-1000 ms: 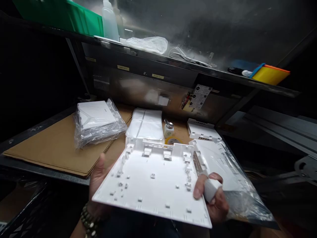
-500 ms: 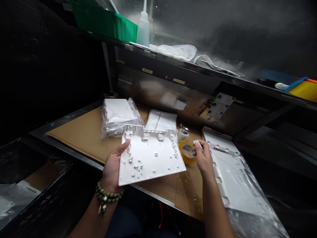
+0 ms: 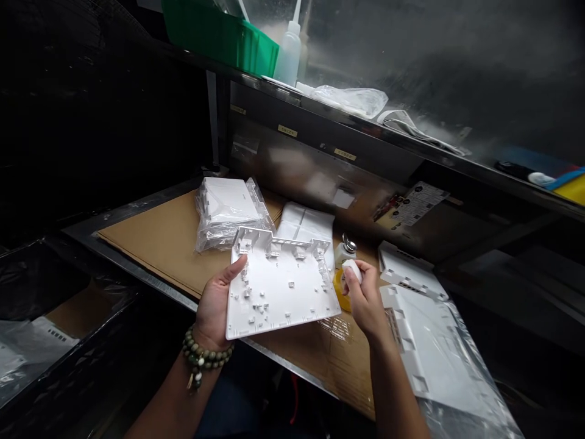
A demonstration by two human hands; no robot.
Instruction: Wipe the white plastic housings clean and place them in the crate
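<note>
Left hand partly hidden beneath, its grip pinching a white shell, right hand pinching a small white wad, material unclear, yellow roll mostly covered

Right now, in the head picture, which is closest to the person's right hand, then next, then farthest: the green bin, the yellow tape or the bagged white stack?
From the right hand:
1. Yellow tape, just left of it
2. Bagged white stack, farther left
3. Green bin, high up, upper left
</note>
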